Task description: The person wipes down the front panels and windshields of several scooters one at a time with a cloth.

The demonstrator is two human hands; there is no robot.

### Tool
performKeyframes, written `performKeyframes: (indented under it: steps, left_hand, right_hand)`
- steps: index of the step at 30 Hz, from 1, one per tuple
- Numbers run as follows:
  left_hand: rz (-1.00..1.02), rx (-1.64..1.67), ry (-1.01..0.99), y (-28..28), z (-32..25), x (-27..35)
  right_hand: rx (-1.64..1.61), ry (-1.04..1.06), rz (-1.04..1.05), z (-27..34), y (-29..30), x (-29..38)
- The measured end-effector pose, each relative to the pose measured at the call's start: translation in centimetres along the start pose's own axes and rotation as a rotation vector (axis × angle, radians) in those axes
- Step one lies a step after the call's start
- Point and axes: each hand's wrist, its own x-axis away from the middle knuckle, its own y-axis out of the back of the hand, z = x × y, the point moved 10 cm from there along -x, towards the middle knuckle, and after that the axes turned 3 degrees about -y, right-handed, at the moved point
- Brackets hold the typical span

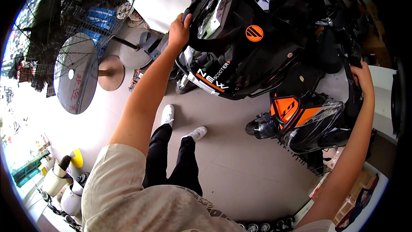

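A black electric scooter with orange trim stands across in front of me. Its glossy rear body bears white lettering and a round orange emblem. My left hand is closed around a black bar at the scooter's rear end. On the other side, my right hand grips the handlebar; some of its fingers are hidden. Clear plastic film wraps part of the front bodywork. The front wheel rests toward the middle of the floor.
A wire fan cage and an oval mirror-like panel with writing stand at left, near round bases. A white pillar rises behind. Cardboard boxes sit lower right, white containers lower left. My feet are on pale tiles.
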Motion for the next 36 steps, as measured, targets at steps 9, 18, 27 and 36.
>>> performKeyframes:
  steps: [9,18,27,36]
  left_hand:
    - [0.051,-0.042,-0.022,-0.9,4.1,3.6]
    - [0.026,-0.119,-0.066,0.1,12.9,7.4]
    - [0.077,-0.065,0.084,-2.3,15.6,11.0]
    - [0.182,0.094,0.365,-6.3,23.3,11.4]
  right_hand:
    - [0.018,-0.004,-0.010,0.3,0.2,1.0]
    - [-0.016,-0.008,-0.021,0.8,-0.7,0.2]
    - [0.001,-0.059,0.004,-0.9,0.8,0.9]
    - [-0.080,-0.082,-0.070,-2.0,1.2,0.2]
